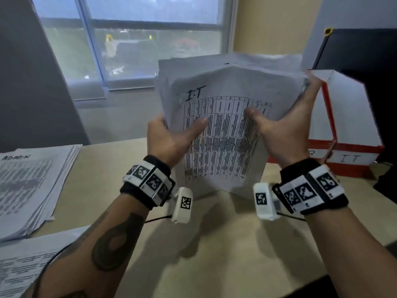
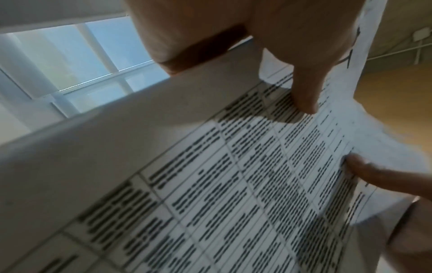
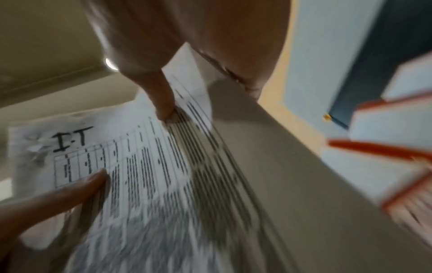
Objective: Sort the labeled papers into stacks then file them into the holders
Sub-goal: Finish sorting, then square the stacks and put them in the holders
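Observation:
A thick stack of printed sheets marked "I.T" [image 1: 223, 125] stands upright above the desk, held between both hands. My left hand [image 1: 171, 134] grips its left edge, thumb across the front page. My right hand [image 1: 285, 125] grips the right edge, thumb on the front and fingers behind. The left wrist view shows the table-printed page [image 2: 233, 184] under my thumb [image 2: 306, 88]. In the right wrist view the "I.T" heading [image 3: 72, 138] is readable. A white and red file holder [image 1: 352, 117] labelled "IT" stands just right of the stack.
A pile of papers marked "ADMIN" [image 1: 32, 181] lies on the desk at the left, with another sheet pile [image 1: 25, 267] nearer me. A window [image 1: 137, 39] is behind. A dark monitor [image 1: 365, 48] stands behind the holder. The tan desk [image 1: 214, 244] lies below my wrists.

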The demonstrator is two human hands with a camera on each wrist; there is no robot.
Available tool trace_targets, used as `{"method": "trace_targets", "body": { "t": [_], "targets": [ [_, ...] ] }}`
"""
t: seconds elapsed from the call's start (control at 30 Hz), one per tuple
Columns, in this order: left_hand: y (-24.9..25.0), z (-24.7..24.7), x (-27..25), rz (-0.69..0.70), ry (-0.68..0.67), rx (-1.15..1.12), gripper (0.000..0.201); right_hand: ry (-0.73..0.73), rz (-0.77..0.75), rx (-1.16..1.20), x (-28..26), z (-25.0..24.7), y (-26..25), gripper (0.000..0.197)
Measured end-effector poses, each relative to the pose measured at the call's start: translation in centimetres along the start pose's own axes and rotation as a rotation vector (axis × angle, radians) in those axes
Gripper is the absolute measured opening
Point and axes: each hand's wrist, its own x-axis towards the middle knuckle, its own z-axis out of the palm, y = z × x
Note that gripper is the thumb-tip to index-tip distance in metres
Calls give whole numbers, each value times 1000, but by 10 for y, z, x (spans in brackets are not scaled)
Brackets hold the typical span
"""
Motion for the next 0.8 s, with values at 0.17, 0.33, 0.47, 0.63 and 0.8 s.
{"method": "trace_targets", "body": {
  "t": [0.17,0.33,0.47,0.63,0.8],
  "targets": [
    [5,0,8,-45,-25,-78,52,15,-519,-756,29,-2,-64,101],
    [8,-3,9,-45,-51,-133,44,-547,-527,-1025,41,14,-97,81],
    [10,-2,8,-53,-49,-148,42,-622,-569,-1074,40,22,-103,75],
    [9,-2,9,-42,-99,-155,52,-779,-533,-1120,43,23,-110,88],
    [12,-5,9,-63,-143,-182,57,-881,-513,-1093,50,28,-114,98]
  ]
}}
